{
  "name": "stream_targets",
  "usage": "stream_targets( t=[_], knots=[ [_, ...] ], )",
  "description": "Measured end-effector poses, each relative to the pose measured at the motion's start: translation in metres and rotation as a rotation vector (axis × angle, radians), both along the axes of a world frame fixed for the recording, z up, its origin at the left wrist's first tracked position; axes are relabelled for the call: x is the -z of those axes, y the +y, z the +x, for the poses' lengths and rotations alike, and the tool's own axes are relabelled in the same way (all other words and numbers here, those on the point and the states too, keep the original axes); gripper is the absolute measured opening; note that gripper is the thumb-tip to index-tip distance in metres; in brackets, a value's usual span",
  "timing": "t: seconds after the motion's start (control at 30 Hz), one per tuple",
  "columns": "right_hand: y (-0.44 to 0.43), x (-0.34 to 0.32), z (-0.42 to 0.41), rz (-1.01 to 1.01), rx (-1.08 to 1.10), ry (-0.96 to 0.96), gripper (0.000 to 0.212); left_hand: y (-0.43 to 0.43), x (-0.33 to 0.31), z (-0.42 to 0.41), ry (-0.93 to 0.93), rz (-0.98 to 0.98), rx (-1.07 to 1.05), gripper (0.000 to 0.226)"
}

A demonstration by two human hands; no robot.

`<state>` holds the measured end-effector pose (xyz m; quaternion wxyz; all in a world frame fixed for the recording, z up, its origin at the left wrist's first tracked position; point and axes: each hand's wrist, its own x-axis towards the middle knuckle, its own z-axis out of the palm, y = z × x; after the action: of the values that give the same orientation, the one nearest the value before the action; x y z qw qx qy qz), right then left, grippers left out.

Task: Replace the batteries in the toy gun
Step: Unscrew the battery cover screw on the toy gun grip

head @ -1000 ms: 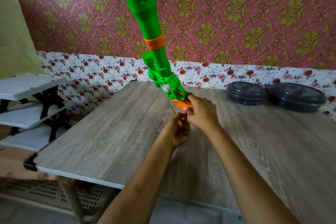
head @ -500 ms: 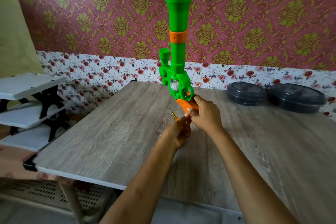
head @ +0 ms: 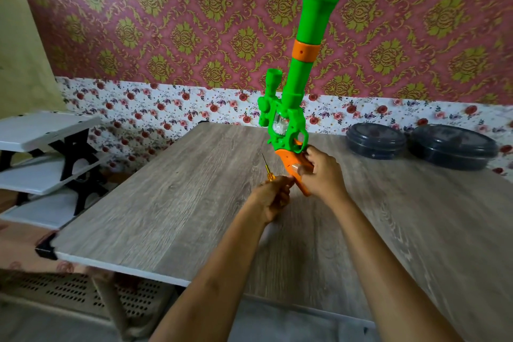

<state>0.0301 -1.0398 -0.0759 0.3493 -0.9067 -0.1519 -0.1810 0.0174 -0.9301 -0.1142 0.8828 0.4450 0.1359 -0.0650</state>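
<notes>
The toy gun [head: 294, 108] stands tall in the middle of the frame, above the desk [head: 172, 203]. The right hand [head: 323, 173] squeezes its orange grip. The left hand [head: 273, 197] is closed around a small screwdriver [head: 268, 168]. The top-heavy gun could tip or slip. I can't see any screw or battery door.

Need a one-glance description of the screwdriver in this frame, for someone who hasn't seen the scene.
Start at the grey wood-grain table, then the tall green toy gun held up over it by its orange grip. Just left of that grip, the left hand is closed around the screwdriver: a thin metal shaft pointing up and away, on a translucent yellow-orange handle, far slimmer than anything nearby.
</notes>
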Motion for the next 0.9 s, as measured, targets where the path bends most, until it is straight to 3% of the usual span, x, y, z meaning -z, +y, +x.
stream_targets(
  t=[0.27, 0.43, 0.6, 0.73, 0.9],
  knots=[
    [-0.011, 0.010, 0.005, 0.242, -0.003, 0.095, 0.023, 0.003, -0.004, 0.000, -0.040, 0.341, 0.015, 0.022],
    [-0.009, 0.017, 0.004, 0.480, -0.055, 0.201, 0.031, 0.011, -0.015, 0.002, -0.132, 0.752, -0.011, 0.027],
    [-0.005, 0.028, 0.008, 0.535, -0.018, 0.281, 0.036, 0.017, -0.015, 0.001, -0.219, 1.043, 0.005, 0.014],
    [-0.004, 0.033, 0.008, 0.549, 0.012, 0.275, 0.036, 0.015, -0.006, 0.005, -0.242, 1.076, -0.063, 0.004],
    [-0.003, 0.035, 0.010, 0.571, 0.012, 0.254, 0.035, 0.013, -0.006, 0.009, -0.223, 1.026, -0.087, 0.012]
  ],
)
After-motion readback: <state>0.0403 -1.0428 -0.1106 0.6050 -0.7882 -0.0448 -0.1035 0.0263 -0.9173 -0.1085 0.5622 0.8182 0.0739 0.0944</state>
